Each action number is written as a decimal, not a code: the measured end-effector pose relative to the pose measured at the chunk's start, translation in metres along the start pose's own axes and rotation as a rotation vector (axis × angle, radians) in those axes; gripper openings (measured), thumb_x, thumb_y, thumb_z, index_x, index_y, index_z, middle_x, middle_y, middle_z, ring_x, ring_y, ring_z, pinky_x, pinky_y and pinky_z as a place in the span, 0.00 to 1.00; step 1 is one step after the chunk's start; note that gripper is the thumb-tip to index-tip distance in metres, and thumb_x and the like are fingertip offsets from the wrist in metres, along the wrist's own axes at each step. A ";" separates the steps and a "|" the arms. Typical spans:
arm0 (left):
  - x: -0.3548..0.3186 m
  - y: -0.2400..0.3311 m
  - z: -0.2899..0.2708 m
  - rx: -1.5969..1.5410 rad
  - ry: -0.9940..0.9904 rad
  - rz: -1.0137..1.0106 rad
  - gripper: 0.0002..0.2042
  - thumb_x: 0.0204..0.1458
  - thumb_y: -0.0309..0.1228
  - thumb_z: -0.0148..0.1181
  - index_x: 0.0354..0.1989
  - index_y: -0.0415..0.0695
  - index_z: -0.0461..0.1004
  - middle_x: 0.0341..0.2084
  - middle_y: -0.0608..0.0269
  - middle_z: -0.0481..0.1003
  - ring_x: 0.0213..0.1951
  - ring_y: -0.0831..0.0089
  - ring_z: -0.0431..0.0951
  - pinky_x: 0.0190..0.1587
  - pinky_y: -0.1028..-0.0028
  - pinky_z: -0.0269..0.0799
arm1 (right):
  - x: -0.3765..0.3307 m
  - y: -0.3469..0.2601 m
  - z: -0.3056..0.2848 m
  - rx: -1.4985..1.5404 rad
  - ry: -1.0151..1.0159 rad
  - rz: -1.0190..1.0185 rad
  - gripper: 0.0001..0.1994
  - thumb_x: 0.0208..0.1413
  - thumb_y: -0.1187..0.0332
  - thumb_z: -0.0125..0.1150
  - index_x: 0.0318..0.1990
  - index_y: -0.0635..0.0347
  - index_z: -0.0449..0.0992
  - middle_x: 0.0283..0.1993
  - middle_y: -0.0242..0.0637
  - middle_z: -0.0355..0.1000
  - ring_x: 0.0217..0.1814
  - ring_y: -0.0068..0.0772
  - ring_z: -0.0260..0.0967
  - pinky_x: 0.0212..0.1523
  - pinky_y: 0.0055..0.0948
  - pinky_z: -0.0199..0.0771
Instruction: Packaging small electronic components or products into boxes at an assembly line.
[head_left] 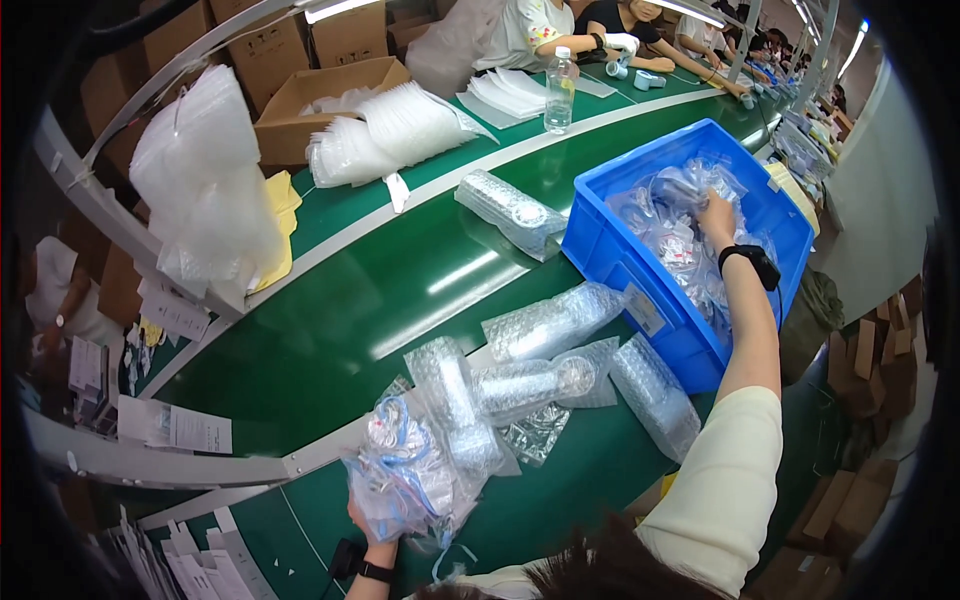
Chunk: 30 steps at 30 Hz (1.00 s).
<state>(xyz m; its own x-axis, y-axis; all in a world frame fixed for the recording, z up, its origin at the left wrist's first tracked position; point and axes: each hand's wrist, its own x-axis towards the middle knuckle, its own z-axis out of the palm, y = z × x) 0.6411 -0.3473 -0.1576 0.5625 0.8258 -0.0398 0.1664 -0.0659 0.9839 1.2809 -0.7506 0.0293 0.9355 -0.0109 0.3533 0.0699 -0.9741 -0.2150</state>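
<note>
At the near left, my left hand (374, 540) is closed around a bunch of clear plastic bags (405, 465) with blue cords and silvery contents inside. Most of its fingers are hidden behind the bags. My right arm reaches into a blue plastic crate (640, 262) at the right. There my right hand (716, 220) grips a clear plastic bag (680, 188), its fingertips partly covered. More filled clear bags (680, 245) lie heaped around it. Several bubble-wrapped packages (515, 388) rest between my hands, one touching the bunch in my left hand.
Another bubble-wrapped package (510, 212) lies on the green conveyor belt (330, 310). Beyond it are a stack of bubble-wrap bags (395, 130), an open carton (330, 92) and a clear bottle (559, 95). Bubble wrap hangs from a metal frame (105, 210). People work at the far side.
</note>
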 end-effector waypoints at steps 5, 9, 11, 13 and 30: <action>-0.001 0.088 0.028 -0.074 -0.108 0.031 0.23 0.49 0.40 0.50 0.50 0.39 0.63 0.44 0.56 0.69 0.45 0.68 0.69 0.47 0.69 0.66 | 0.000 0.007 -0.037 0.134 0.116 0.219 0.18 0.37 0.63 0.63 0.40 0.50 0.69 0.38 0.43 0.72 0.44 0.47 0.68 0.43 0.39 0.67; 0.002 0.091 0.032 -0.071 -0.098 0.156 0.19 0.48 0.36 0.48 0.45 0.34 0.67 0.40 0.53 0.70 0.42 0.66 0.71 0.46 0.72 0.65 | 0.017 0.017 -0.088 0.268 0.284 0.231 0.23 0.35 0.61 0.63 0.43 0.52 0.70 0.41 0.44 0.71 0.44 0.47 0.67 0.44 0.37 0.66; 0.004 0.089 0.034 -0.300 -0.101 0.062 0.21 0.50 0.38 0.47 0.47 0.35 0.66 0.42 0.56 0.70 0.43 0.69 0.71 0.46 0.73 0.65 | 0.024 0.018 -0.108 0.302 0.321 0.203 0.25 0.34 0.60 0.64 0.45 0.54 0.69 0.41 0.44 0.71 0.44 0.46 0.68 0.43 0.35 0.65; 0.007 0.104 0.043 -0.188 -0.140 0.261 0.21 0.49 0.36 0.46 0.49 0.36 0.65 0.45 0.53 0.68 0.46 0.65 0.68 0.49 0.72 0.62 | 0.018 -0.011 -0.136 0.515 0.392 0.132 0.24 0.36 0.62 0.64 0.43 0.63 0.69 0.39 0.43 0.72 0.41 0.42 0.69 0.42 0.34 0.66; 0.008 0.072 0.020 0.877 -0.075 0.856 0.27 0.47 0.42 0.53 0.56 0.49 0.59 0.57 0.56 0.53 0.58 0.61 0.50 0.60 0.65 0.42 | -0.455 -0.358 -0.172 1.959 -0.586 0.089 0.23 0.36 0.78 0.59 0.46 0.66 0.65 0.41 0.39 0.67 0.42 0.35 0.65 0.43 0.31 0.66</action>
<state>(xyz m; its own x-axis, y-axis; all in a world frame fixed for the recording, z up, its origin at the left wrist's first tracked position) 0.6735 -0.3566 -0.0901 0.7984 0.2987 0.5229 0.1924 -0.9493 0.2485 0.7704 -0.4360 0.1024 0.9050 0.4133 0.1009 -0.1448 0.5223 -0.8403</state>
